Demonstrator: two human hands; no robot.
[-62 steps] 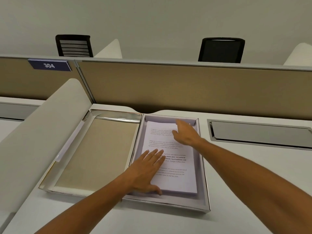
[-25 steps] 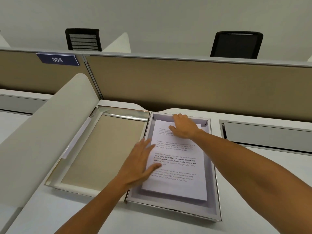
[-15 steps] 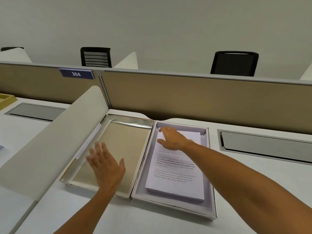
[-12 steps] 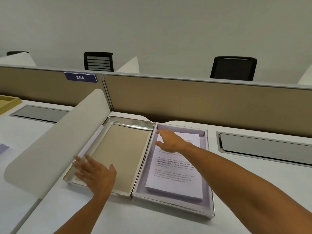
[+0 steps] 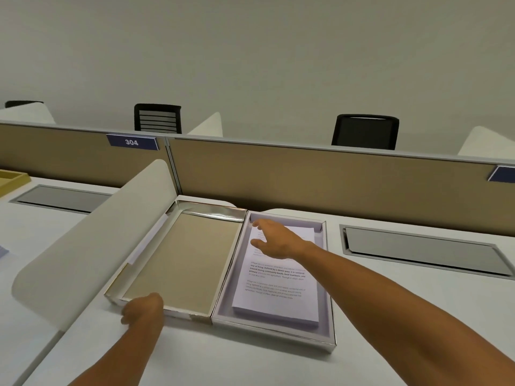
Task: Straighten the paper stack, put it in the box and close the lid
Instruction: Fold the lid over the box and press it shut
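Observation:
The box lies open on the white desk. Its lavender tray (image 5: 329,316) is on the right, and the hinged lid (image 5: 189,260), tan inside with a silver rim, lies flat on the left. The printed paper stack (image 5: 278,299) rests inside the tray, edges roughly squared. My right hand (image 5: 276,240) lies on the far end of the stack, fingers spread. My left hand (image 5: 143,307) curls over the lid's near left corner, fingertips hidden at the edge.
A white curved divider (image 5: 83,246) leans close along the lid's left side. A tan partition (image 5: 320,185) stands just behind the box. Grey cable hatches (image 5: 423,252) sit in the desk on both sides. A yellow tray (image 5: 11,178) is at far left.
My left hand left the paper, crossed over the open lid and came down on its near left corner. My right hand stayed on the far end of the stack.

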